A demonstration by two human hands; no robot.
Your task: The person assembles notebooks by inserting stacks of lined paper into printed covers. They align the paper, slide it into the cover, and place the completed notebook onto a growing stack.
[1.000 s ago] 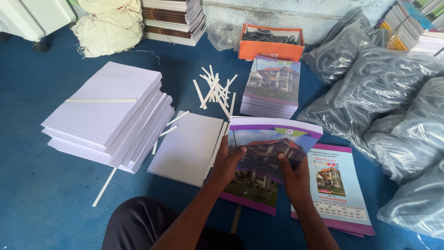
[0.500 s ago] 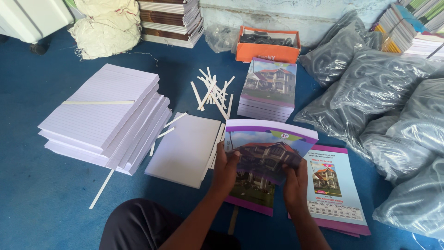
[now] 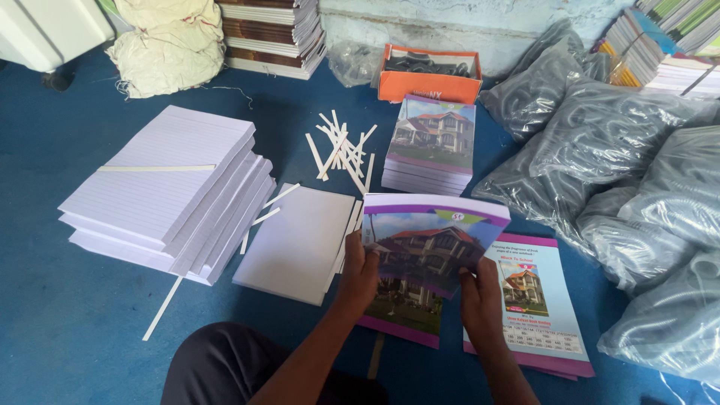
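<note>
My left hand (image 3: 360, 274) and my right hand (image 3: 480, 300) both grip a sheaf of glossy purple-edged cover sheets (image 3: 427, 240) printed with a house picture, lifted and curled off the pile below. My left hand holds its left edge, my right hand its lower right edge. Under my right hand lies a flat pile of cover sheets (image 3: 536, 300) showing their text-and-house side. A thin white pad of blank pages (image 3: 296, 244) lies just left of my left hand on the blue floor.
A tall slumped stack of lined paper (image 3: 165, 191) sits at left, loose white paper strips (image 3: 341, 150) behind it. A stack of bound house-cover notebooks (image 3: 431, 142) and an orange box (image 3: 427, 75) lie farther back. Grey plastic bags (image 3: 622, 172) crowd the right side.
The held sheaf of cover sheets has curled up a little more between my hands; both hands stay on it in nearly the same place.
</note>
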